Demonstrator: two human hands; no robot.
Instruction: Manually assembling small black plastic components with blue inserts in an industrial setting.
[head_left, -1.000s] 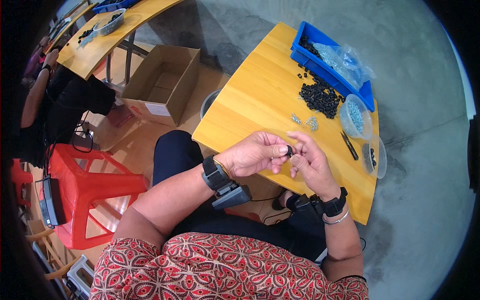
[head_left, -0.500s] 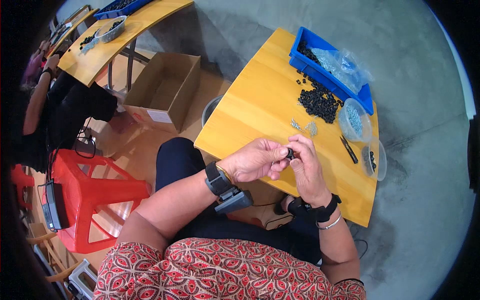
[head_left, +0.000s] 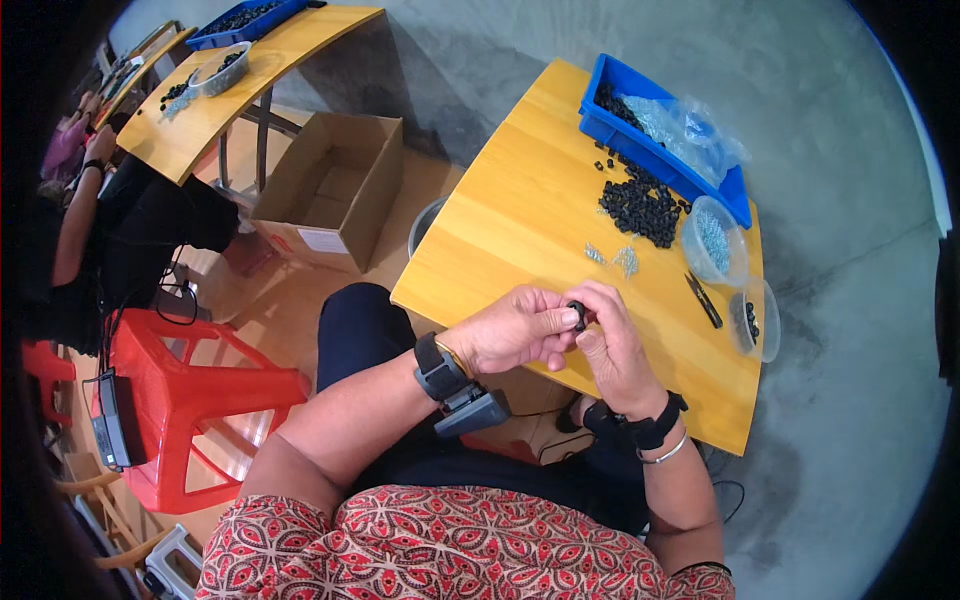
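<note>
Between my two hands is a small round black plastic part (head_left: 577,316), held above the near edge of the yellow table. My left hand (head_left: 515,328) pinches it with the thumb from the left. On the right, my right hand (head_left: 612,345) has its fingers and thumb closed about the same part; its fingers cover some of it. Beyond the hands lie small piles of silvery screws (head_left: 625,261), and past them a heap of loose black parts (head_left: 642,210).
A blue tray (head_left: 640,140) with black parts and a plastic bag stands at the table's far right. Nearby are a clear tub (head_left: 712,240) of small screws, black-handled snips (head_left: 704,300) and another tub (head_left: 768,322). A cardboard box (head_left: 330,185), a red stool (head_left: 190,400) and a co-worker are to the left.
The black part has turned slightly between my fingers, and more of it now shows. Both hands stay at nearly the same place. The whole view has shifted a little.
</note>
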